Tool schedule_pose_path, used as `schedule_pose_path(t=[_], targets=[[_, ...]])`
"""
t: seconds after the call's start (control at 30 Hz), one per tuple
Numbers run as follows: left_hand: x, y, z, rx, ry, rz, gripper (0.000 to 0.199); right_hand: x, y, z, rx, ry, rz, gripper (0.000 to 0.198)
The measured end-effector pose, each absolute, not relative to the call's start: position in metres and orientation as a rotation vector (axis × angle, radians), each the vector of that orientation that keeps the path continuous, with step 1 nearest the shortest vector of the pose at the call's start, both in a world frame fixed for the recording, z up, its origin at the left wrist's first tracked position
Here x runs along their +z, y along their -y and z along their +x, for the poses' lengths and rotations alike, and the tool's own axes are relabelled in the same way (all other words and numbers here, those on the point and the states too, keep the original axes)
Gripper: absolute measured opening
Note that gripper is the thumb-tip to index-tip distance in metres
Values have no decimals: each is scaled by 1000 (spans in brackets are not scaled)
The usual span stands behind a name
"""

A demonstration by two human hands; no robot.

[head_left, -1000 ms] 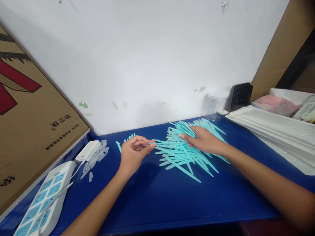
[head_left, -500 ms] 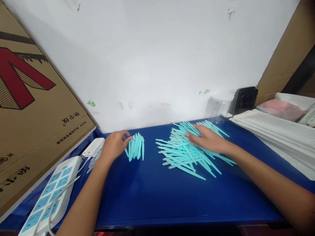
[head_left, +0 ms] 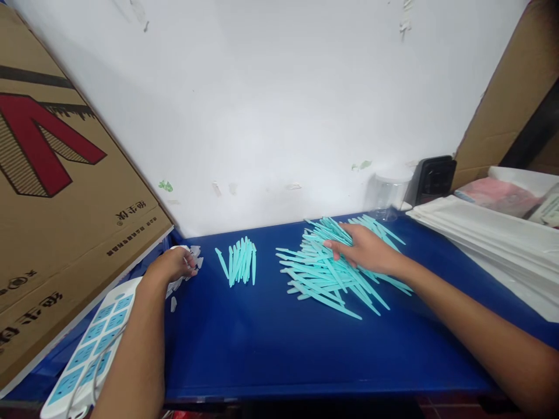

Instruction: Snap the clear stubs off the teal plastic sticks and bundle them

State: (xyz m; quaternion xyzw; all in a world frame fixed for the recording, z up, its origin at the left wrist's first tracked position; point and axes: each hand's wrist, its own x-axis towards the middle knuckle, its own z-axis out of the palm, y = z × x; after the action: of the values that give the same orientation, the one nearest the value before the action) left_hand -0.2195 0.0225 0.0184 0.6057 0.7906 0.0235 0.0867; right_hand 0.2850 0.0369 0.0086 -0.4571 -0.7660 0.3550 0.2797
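At the left, my left hand (head_left: 177, 265) reaches down to a scatter of small, translucent whitish plastic pieces (head_left: 195, 250), fingers curled together at them. Whether a piece is between the fingertips is hidden. Beside it lies a small row of slim teal plastic sticks (head_left: 241, 262), shaped like eyebrow razors, roughly parallel, one slanting apart on the left. A larger, messy pile of the same teal sticks (head_left: 323, 279) spreads right of the middle. My right hand (head_left: 358, 247) rests over that pile's upper part, thumb and fingers closed round a bunch of teal sticks (head_left: 338, 230).
A white power strip (head_left: 87, 355) with a cable runs along the left edge, beside a large cardboard box (head_left: 87, 221). A clear jar (head_left: 388, 195) and a black object (head_left: 434, 180) stand against the wall. White trays (head_left: 489, 233) are stacked at the right.
My left hand has moved left from the small row to the translucent pieces. A slanted stick now shows at the row's left end. My right hand stays over the big pile.
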Motion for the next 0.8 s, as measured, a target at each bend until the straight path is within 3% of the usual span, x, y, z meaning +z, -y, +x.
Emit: schedule_pose_path(t=[0.3, 0.47, 0.6, 0.7, 0.8], targets=[[20, -21, -206, 30, -2198, 1849, 36, 10, -34, 283, 1027, 2021, -1231, 60], [26, -20, -158, 594, -1864, 1938, 46, 19, -28, 281, 1093, 2015, -1197, 39], [19, -16, -101, 975, -1545, 1919, 46, 26, -21, 279, 1194, 1976, -1218, 36], [8, -10, -63, 1093, -1419, 1970, 35, 24, -19, 277, 1368, 1891, -1166, 33], [1, -3, -40, 1209, -1395, 2152, 22, 20, -17, 274, 1576, 1763, -1129, 43]])
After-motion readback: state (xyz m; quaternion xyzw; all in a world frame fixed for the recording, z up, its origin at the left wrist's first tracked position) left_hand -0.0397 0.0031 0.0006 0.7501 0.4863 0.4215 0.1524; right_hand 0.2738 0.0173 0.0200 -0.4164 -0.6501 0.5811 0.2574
